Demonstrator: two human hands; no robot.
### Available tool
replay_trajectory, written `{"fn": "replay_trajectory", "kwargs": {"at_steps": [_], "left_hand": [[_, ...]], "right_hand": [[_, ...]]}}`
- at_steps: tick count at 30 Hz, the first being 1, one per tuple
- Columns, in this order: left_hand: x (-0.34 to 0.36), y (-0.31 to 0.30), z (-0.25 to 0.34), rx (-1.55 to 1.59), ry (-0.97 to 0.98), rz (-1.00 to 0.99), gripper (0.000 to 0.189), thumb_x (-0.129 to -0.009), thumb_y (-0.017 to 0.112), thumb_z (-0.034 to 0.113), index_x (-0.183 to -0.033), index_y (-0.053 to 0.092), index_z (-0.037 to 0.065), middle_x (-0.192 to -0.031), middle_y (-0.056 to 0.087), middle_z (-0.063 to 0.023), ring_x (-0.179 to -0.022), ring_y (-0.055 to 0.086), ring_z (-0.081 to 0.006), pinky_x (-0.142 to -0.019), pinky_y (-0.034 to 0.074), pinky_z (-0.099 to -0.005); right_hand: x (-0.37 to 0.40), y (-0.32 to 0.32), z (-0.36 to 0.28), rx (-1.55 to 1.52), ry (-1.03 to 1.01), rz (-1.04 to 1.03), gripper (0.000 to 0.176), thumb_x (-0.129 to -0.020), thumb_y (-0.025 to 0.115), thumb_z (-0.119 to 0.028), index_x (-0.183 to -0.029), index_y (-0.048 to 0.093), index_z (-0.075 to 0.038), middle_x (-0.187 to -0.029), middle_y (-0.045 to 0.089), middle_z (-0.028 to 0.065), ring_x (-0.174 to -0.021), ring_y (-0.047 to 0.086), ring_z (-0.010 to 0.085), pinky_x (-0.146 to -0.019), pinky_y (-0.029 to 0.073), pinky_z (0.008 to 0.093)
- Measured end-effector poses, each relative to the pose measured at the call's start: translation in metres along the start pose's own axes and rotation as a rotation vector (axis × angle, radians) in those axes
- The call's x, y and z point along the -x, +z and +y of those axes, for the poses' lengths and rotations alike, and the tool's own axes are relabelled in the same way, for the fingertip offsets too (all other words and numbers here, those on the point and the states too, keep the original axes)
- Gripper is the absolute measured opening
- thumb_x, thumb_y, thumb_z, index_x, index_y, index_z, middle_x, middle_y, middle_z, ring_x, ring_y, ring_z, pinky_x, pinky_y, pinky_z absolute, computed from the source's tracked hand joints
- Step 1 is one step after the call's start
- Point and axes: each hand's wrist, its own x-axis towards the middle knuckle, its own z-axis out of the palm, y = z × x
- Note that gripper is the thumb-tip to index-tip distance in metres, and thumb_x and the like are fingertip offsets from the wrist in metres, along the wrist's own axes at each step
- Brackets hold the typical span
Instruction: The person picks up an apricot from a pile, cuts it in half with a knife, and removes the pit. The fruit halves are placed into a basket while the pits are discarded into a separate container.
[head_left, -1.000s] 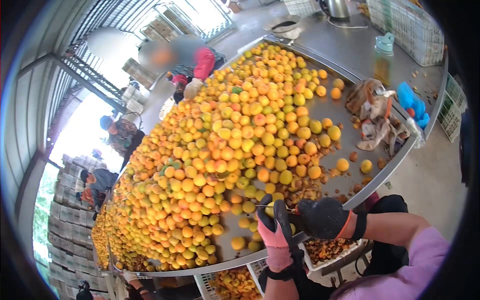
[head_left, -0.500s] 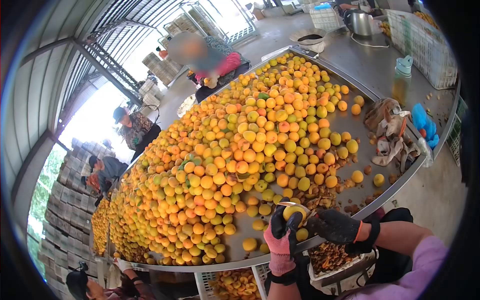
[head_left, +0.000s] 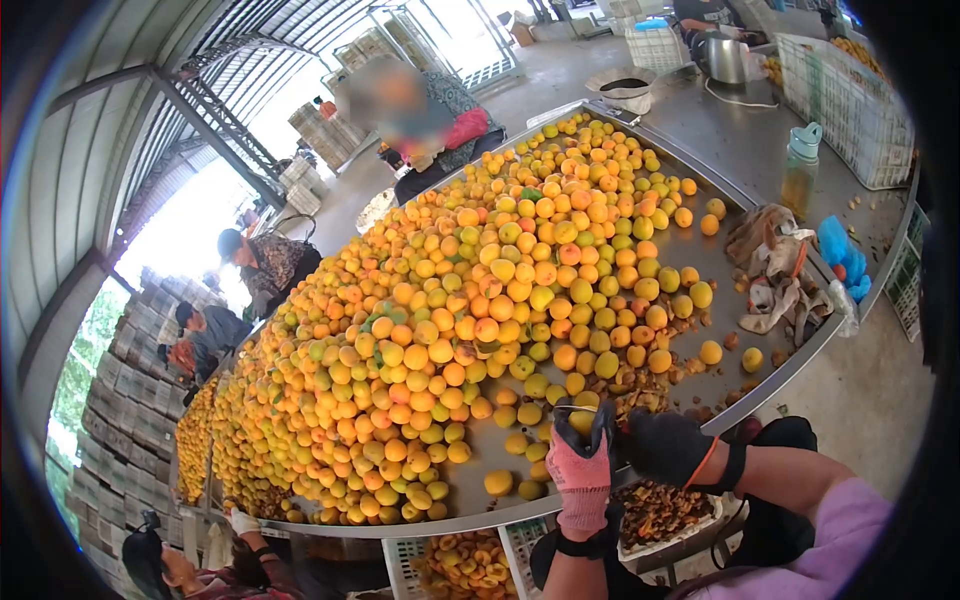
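My left hand (head_left: 583,455), in a pink glove with dark fingers, is closed around a yellow apricot (head_left: 580,420) at the near edge of the metal table. Just to its right, my right hand (head_left: 665,450) in a black glove is closed on a knife; its handle is hidden in the fist. The thin blade (head_left: 577,407) shows as a light line across the top of the apricot. Beyond both hands spreads a large heap of apricots (head_left: 440,330). Brown pits and scraps (head_left: 640,388) lie on the table by my fingers.
Below the table edge stand a white crate of halved apricots (head_left: 465,565) and a container of dark scraps (head_left: 665,515). Dirty cloths (head_left: 770,260), a blue bag (head_left: 843,255) and a bottle (head_left: 800,170) lie to the right. Several other people work around the table.
My left hand has turned slightly and tilted the apricot, so less of the fruit and blade shows. My right hand has shifted only a little. The view has moved slightly.
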Motion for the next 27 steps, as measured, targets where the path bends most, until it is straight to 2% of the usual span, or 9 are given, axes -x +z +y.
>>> {"fn": "replay_trajectory", "kwargs": {"at_steps": [3,5,9,11,15,20,21,23,27], "left_hand": [[-0.002,-0.009,0.019,-0.092,0.030,-0.045,0.034,-0.081,0.064,0.002,-0.112,0.051,-0.005,-0.093,0.064,-0.0116,-0.085,0.061,-0.0144,-0.076,0.048,-0.0255],[-0.005,-0.011,0.013,0.164,-0.006,-0.102,0.035,-0.081,0.064,0.002,-0.112,0.051,-0.005,-0.092,0.064,-0.0116,-0.085,0.062,-0.0145,-0.074,0.049,-0.0252],[-0.004,-0.004,0.019,0.537,-0.188,-0.043,0.031,-0.082,0.065,0.005,-0.109,0.053,-0.004,-0.090,0.063,-0.0091,-0.078,0.061,-0.0106,-0.069,0.049,-0.0232],[-0.008,-0.003,0.015,0.409,-0.202,-0.027,0.030,-0.081,0.065,0.006,-0.107,0.054,-0.004,-0.090,0.063,-0.0087,-0.077,0.060,-0.0099,-0.068,0.049,-0.0226],[-0.009,-0.007,0.029,0.432,-0.176,-0.014,0.027,-0.081,0.067,0.009,-0.103,0.058,-0.003,-0.089,0.063,-0.0067,-0.075,0.058,-0.0086,-0.065,0.047,-0.0216],[-0.010,-0.014,0.032,0.417,-0.176,-0.102,0.030,-0.081,0.067,0.010,-0.107,0.055,-0.003,-0.093,0.061,-0.0073,-0.077,0.057,-0.0092,-0.067,0.048,-0.0221],[-0.011,-0.011,0.023,0.494,-0.175,-0.091,0.033,-0.081,0.067,0.009,-0.109,0.054,-0.003,-0.095,0.061,-0.0080,-0.079,0.058,-0.0101,-0.068,0.048,-0.0229],[-0.012,-0.001,0.012,0.573,-0.170,-0.080,0.035,-0.081,0.067,0.008,-0.112,0.052,-0.003,-0.097,0.060,-0.0088,-0.081,0.058,-0.0110,-0.069,0.048,-0.0237],[-0.014,0.008,0.017,0.315,-0.073,0.194,0.036,-0.080,0.067,0.006,-0.111,0.051,-0.002,-0.099,0.060,-0.0098,-0.083,0.059,-0.0126,-0.070,0.049,-0.0250]], "right_hand": [[-0.001,0.042,0.019,-0.373,-0.019,0.003,0.015,-0.081,0.057,-0.017,-0.091,0.058,-0.006,-0.072,0.057,0.0154,-0.057,0.059,0.0330,-0.051,0.046,0.0402],[-0.001,0.080,0.017,-1.167,0.025,0.259,0.013,-0.080,0.058,-0.015,-0.091,0.058,-0.007,-0.071,0.056,0.0158,-0.058,0.059,0.0322,-0.051,0.046,0.0395],[-0.006,0.047,0.011,-0.758,-0.118,0.179,0.014,-0.083,0.056,-0.018,-0.090,0.058,-0.007,-0.070,0.056,0.0164,-0.062,0.060,0.0310,-0.053,0.046,0.0384],[-0.006,0.004,-0.006,-0.032,-0.024,-0.226,0.019,-0.087,0.051,-0.021,-0.097,0.058,-0.007,-0.075,0.057,0.0151,-0.067,0.061,0.0304,-0.059,0.048,0.0351],[-0.006,0.049,0.014,-0.139,-0.164,-0.182,0.022,-0.087,0.049,-0.024,-0.103,0.057,-0.009,-0.077,0.056,0.0136,-0.067,0.061,0.0306,-0.057,0.049,0.0348],[-0.003,0.032,-0.014,-1.378,-0.046,0.178,0.025,-0.086,0.054,-0.029,-0.098,0.058,-0.008,-0.077,0.057,0.0183,-0.063,0.062,0.0285,-0.046,0.047,0.0400],[-0.005,0.020,-0.011,-1.379,-0.044,0.177,0.025,-0.086,0.054,-0.029,-0.098,0.058,-0.008,-0.077,0.057,0.0183,-0.063,0.062,0.0285,-0.046,0.047,0.0400],[-0.011,0.003,-0.004,-0.236,0.007,-0.093,0.028,-0.086,0.054,-0.031,-0.094,0.058,-0.004,-0.078,0.059,0.0200,-0.063,0.062,0.0285,-0.047,0.048,0.0395],[-0.015,-0.003,-0.008,-0.166,0.149,-0.068,0.028,-0.085,0.055,-0.029,-0.091,0.057,-0.002,-0.077,0.057,0.0198,-0.061,0.063,0.0294,-0.047,0.048,0.0396]]}}
